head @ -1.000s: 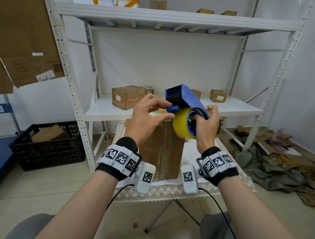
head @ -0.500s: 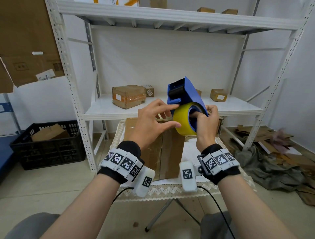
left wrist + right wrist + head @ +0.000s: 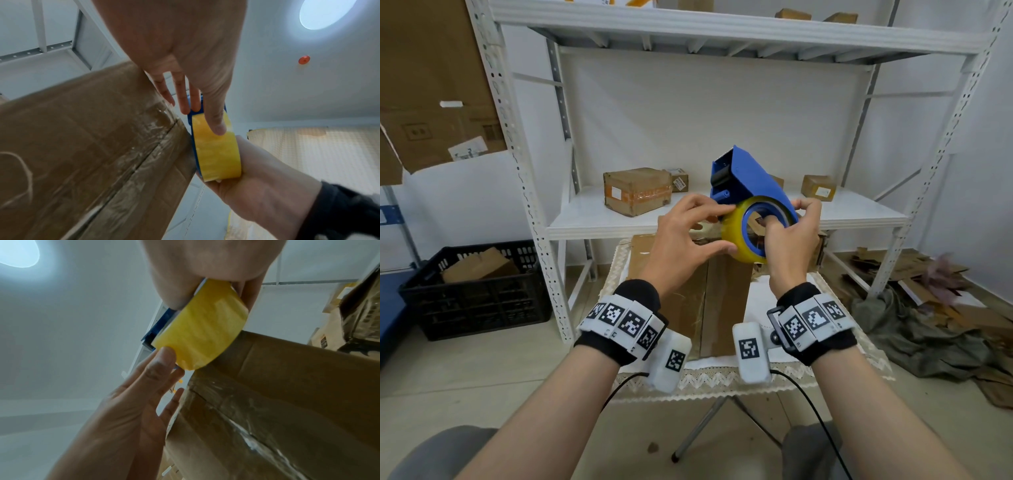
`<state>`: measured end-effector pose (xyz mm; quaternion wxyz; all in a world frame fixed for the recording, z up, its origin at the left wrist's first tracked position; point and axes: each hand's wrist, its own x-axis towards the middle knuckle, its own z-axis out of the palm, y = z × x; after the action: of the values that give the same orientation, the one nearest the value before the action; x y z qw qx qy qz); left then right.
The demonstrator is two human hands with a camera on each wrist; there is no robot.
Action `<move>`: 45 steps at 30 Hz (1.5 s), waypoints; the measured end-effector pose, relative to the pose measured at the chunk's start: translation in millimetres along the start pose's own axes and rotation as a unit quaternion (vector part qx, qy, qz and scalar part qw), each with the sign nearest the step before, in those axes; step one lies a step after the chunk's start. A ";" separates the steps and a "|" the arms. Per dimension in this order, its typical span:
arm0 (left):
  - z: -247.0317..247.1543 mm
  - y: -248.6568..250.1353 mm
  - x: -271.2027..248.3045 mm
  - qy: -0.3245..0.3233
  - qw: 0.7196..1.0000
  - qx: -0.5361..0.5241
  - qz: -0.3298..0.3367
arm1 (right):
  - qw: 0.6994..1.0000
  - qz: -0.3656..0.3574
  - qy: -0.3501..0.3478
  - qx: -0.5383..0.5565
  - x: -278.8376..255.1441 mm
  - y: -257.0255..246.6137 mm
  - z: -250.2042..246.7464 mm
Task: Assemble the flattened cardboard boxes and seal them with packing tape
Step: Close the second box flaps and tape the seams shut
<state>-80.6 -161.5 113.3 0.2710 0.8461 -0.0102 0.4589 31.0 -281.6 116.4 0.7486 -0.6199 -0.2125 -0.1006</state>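
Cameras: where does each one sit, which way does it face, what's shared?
Head: on the head, facing forward and down; both forearms, left hand and right hand at the tape dispenser.
Left wrist: under the left hand, facing up along the fingers to the tape roll; right palm shows.
Right wrist: under the right hand, facing up; left hand shows.
All three share the tape roll and cardboard box.

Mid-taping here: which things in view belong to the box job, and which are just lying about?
In the job:
- tape dispenser with yellow tape roll, gripped by right hand
- left hand, fingertips on the roll
- cardboard box on the table

Lying about:
- taped parcels on the shelf
- black crate
- cardboard scraps on the floor
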 end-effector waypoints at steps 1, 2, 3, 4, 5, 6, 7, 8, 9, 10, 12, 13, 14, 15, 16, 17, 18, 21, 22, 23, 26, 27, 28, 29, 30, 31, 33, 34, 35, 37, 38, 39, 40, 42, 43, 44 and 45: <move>-1.1 -0.1 0.6 0.011 1.000 -0.009 0.000 | 1.000 -0.006 -0.001 -0.003 1.3 -0.8 0.7; -2.0 0.5 1.1 0.023 1.000 -0.019 -0.001 | 1.000 -0.011 -0.003 -0.006 2.5 -1.6 1.4; -3.0 1.4 1.2 0.030 0.999 -0.028 -0.004 | 1.000 -0.013 -0.006 -0.007 3.4 -2.6 1.8; -3.9 2.4 1.2 0.033 0.999 -0.034 -0.008 | 1.000 -0.012 -0.010 -0.005 4.3 -3.3 2.1; -5.0 3.4 1.1 0.033 0.999 -0.036 -0.010 | 1.000 -0.009 -0.013 -0.002 5.0 -3.7 2.3; -6.1 4.1 0.9 0.029 0.999 -0.036 -0.012 | 1.000 -0.006 -0.017 0.000 5.7 -4.4 2.3; -7.3 4.7 0.4 0.022 0.999 -0.035 -0.011 | 1.000 0.000 -0.020 0.001 6.0 -5.4 2.1; -8.1 4.8 -0.2 0.011 0.999 -0.033 -0.009 | 1.000 0.006 -0.022 0.002 6.6 -6.2 1.7; -8.3 5.0 -0.7 -0.004 1.000 -0.026 -0.005 | 1.000 0.009 -0.023 0.002 7.5 -7.2 1.1; -7.5 5.4 -1.2 -0.021 1.000 -0.013 -0.003 | 1.000 0.011 -0.024 0.000 8.2 -8.6 0.5; -3.6 7.5 -1.7 -0.048 0.999 0.021 -0.003 | 0.999 0.011 -0.032 -0.011 9.4 -11.8 -0.6; -1.0 8.5 -1.5 -0.052 0.998 0.038 -0.003 | 0.999 0.010 -0.039 -0.017 9.7 -13.6 -0.9; 1.7 9.6 -1.0 -0.050 0.997 0.054 -0.003 | 0.999 0.011 -0.045 -0.023 9.7 -15.4 -0.8; 4.0 10.6 -0.4 -0.045 0.997 0.065 -0.005 | 0.998 0.013 -0.050 -0.027 9.4 -17.4 -0.7; 6.0 12.1 0.1 -0.038 0.997 0.070 -0.006 | 0.998 0.014 -0.052 -0.030 9.1 -18.9 -0.9; 7.0 13.3 0.7 -0.029 0.997 0.069 -0.008 | 0.998 0.015 -0.052 -0.033 8.9 -20.2 -0.6; 7.2 14.8 1.1 -0.020 0.998 0.065 -0.010 | 0.998 0.014 -0.052 -0.037 8.6 -21.6 -1.1; 3.7 16.4 2.2 -0.008 0.999 0.047 -0.002 | 0.998 0.011 -0.052 -0.041 9.9 -24.7 -3.7; 2.1 16.2 2.2 -0.008 0.999 0.044 0.004 | 0.998 0.013 -0.054 -0.040 10.7 -25.5 -4.9; 0.5 16.1 2.1 -0.008 0.999 0.046 0.010 | 0.998 0.015 -0.057 -0.039 11.2 -26.4 -6.1; -2.1 17.1 0.6 0.008 0.998 0.053 0.024 | 0.997 0.019 -0.059 -0.035 11.2 -27.8 -7.6; -2.4 18.3 -0.4 0.023 0.998 0.054 0.026 | 0.998 0.019 -0.058 -0.034 10.7 -28.2 -7.7; -2.6 19.7 -1.7 0.040 0.997 0.057 0.032 | 0.998 0.020 -0.058 -0.032 10.2 -28.3 -7.8; -2.9 20.6 -2.9 0.055 0.995 0.065 0.042 | 0.998 0.021 -0.058 -0.030 9.8 -28.1 -7.8; -3.4 21.2 -4.2 0.064 0.994 0.073 0.054 | 0.998 0.022 -0.059 -0.028 9.3 -27.9 -8.0; -3.8 21.7 -5.4 0.067 0.993 0.078 0.064 | 0.998 0.025 -0.059 -0.026 9.5 -27.2 -8.1; -4.3 22.1 -7.7 0.075 0.992 0.077 0.074 | 0.998 0.031 -0.058 -0.022 9.0 -26.6 -8.4; -4.4 22.8 -8.5 0.084 0.991 0.075 0.075 | 0.998 0.032 -0.056 -0.020 8.6 -26.3 -8.2; -4.1 23.4 -8.9 0.092 0.990 0.074 0.076 | 0.998 0.031 -0.055 -0.018 8.0 -25.8 -8.1; -3.2 25.3 -9.2 0.107 0.988 0.074 0.082 | 0.998 0.024 -0.056 -0.018 7.1 -25.1 -7.8; -2.7 26.3 -9.2 0.113 0.987 0.075 0.086 | 0.998 0.021 -0.056 -0.017 6.7 -24.8 -7.7; -2.6 26.9 -8.9 0.116 0.986 0.076 0.088 | 0.998 0.020 -0.058 -0.015 6.5 -24.6 -7.7; -2.7 27.3 -8.7 0.115 0.987 0.075 0.089 | 0.998 0.018 -0.058 -0.014 6.5 -24.0 -8.0; -3.0 27.6 -9.1 0.110 0.987 0.076 0.090 | 0.998 0.018 -0.059 -0.011 6.6 -22.6 -8.5; -2.7 27.8 -9.3 0.109 0.987 0.078 0.089 | 0.998 0.019 -0.060 -0.011 6.5 -21.5 -8.7; -2.4 27.5 -9.4 0.112 0.987 0.077 0.087 | 0.998 0.021 -0.062 -0.014 6.2 -20.5 -8.7; -2.0 27.1 -9.4 0.118 0.987 0.076 0.084 | 0.998 0.021 -0.064 -0.015 5.5 -19.5 -8.6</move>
<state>-94.8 -185.9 118.9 0.1657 0.8002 -0.0143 0.5762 29.5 -293.5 134.8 0.7258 -0.6407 -0.2456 -0.0484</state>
